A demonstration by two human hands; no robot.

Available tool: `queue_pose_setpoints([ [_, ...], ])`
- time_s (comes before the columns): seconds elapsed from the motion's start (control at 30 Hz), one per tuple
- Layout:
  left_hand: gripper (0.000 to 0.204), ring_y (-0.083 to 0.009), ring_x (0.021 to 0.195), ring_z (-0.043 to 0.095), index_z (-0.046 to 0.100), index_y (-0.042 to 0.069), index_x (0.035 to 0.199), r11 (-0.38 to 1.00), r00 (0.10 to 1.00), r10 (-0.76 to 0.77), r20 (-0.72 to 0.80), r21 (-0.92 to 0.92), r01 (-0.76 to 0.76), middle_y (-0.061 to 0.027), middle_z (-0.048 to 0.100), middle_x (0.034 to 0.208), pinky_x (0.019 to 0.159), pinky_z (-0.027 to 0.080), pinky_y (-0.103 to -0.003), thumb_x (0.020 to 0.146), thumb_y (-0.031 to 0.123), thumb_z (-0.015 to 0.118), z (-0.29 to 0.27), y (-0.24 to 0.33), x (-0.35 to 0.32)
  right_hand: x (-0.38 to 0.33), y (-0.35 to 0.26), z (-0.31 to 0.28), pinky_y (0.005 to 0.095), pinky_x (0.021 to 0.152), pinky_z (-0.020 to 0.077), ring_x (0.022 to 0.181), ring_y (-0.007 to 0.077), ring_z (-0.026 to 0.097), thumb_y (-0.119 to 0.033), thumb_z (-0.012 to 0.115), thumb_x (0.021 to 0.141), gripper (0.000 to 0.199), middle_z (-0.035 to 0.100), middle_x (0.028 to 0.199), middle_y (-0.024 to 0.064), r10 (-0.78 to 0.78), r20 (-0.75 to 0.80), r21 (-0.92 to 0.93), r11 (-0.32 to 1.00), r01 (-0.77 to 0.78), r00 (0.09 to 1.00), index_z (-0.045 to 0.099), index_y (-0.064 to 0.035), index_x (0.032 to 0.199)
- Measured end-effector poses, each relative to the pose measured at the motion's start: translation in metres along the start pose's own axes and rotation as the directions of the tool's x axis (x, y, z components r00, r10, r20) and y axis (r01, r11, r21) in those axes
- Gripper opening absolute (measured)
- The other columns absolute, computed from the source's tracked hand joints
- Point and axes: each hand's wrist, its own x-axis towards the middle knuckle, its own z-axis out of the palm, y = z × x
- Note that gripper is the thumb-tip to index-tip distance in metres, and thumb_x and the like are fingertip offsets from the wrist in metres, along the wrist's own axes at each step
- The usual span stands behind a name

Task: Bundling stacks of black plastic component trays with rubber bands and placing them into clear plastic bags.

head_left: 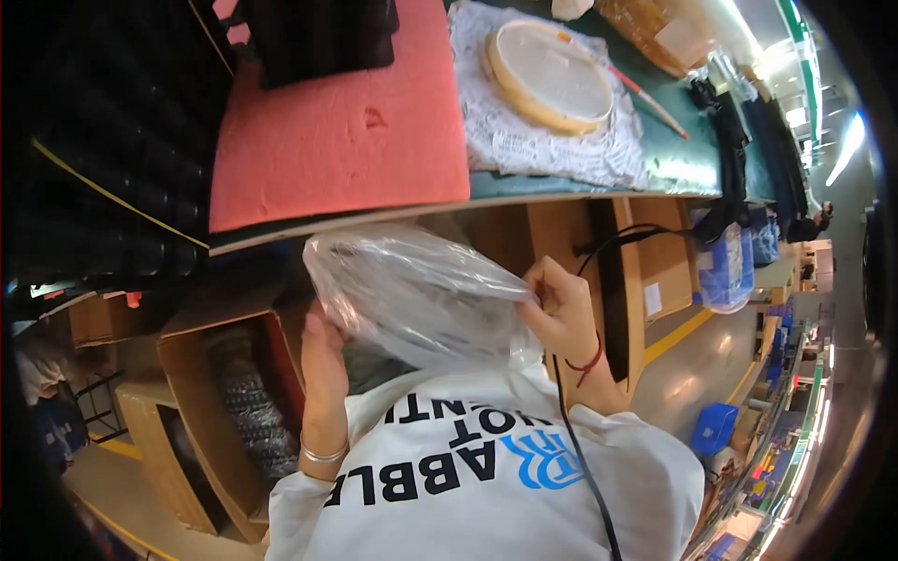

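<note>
A clear plastic bag [416, 294] is stretched between my two hands, just below the front edge of the workbench. My right hand [564, 316], with a red cord around its wrist, pinches the bag's right edge between thumb and fingers. At the other side my left hand [325, 369], with a bangle at the wrist, grips the bag's left edge. Some of its fingers are hidden by the plastic. I cannot make out anything inside the bag.
On the green bench [687, 154] lie a pink foam sheet [341, 140] under a black object [323, 37], and a round, pale-rimmed disc [552, 79] on a crumpled wrapper. A red pen [650, 101] is beside it. Cardboard boxes [224, 351] stand below. A black cable [585, 458] hangs across my front.
</note>
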Motion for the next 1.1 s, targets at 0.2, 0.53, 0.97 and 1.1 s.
queue_pose_setpoints([
  [0.2, 0.063, -0.0197, 0.104, 0.053, 0.026, 0.003, 0.135, 0.969, 0.976, -0.137, -0.169, 0.184, 0.167, -0.0092, 0.051, 0.118, 0.086, 0.043, -0.033, 0.086, 0.030, 0.056, 0.024, -0.016, 0.003, 0.006, 0.023, 0.032, 0.0174, 0.049, 0.0358, 0.056, 0.0019, 0.046, 0.000, 0.054, 0.078, 0.029, 0.055, 0.066, 0.0007, 0.108, 0.067, 0.058, 0.992, -0.112, 0.992, 0.052, 0.0013, 0.107],
  [0.53, 0.062, -0.0208, 0.103, 0.053, 0.032, 0.001, 0.129, 0.901, 0.998, 0.063, 0.016, 0.429, -0.064, -0.0130, 0.051, 0.117, 0.089, 0.041, -0.031, 0.075, 0.004, 0.063, 0.059, -0.020, 0.022, 0.022, 0.031, 0.043, 0.0247, 0.061, 0.0434, 0.075, 0.0134, 0.054, -0.009, 0.071, 0.071, 0.039, 0.056, 0.083, 0.0093, -0.189, 0.125, -0.170, 0.963, 0.209, 0.974, 0.051, 0.0023, 0.102],
  [0.97, 0.021, -0.0074, 0.070, 0.038, 0.047, 0.002, 0.084, 0.879, 0.901, 0.247, -0.357, 0.474, -0.053, 0.0019, 0.042, 0.076, 0.066, 0.031, -0.017, 0.066, -0.008, 0.046, -0.018, -0.010, 0.034, 0.041, 0.078, 0.011, 0.0292, 0.061, 0.0458, 0.065, 0.0232, 0.059, 0.008, 0.050, 0.066, 0.025, 0.060, 0.071, 0.0130, 0.110, -0.278, 0.105, 0.991, -0.084, 0.954, 0.058, -0.0013, 0.087],
  [1.1, 0.025, -0.0084, 0.071, 0.041, 0.052, 0.003, 0.092, 0.850, 0.905, 0.230, -0.359, 0.527, -0.007, 0.0002, 0.046, 0.079, 0.066, 0.035, -0.018, 0.069, -0.006, 0.049, -0.023, -0.017, 0.036, 0.041, 0.073, 0.016, 0.0298, 0.065, 0.0456, 0.071, 0.0236, 0.058, 0.006, 0.055, 0.066, 0.024, 0.059, 0.076, 0.0124, 0.096, -0.223, 0.011, 0.995, -0.096, 0.970, 0.057, -0.0009, 0.089],
])
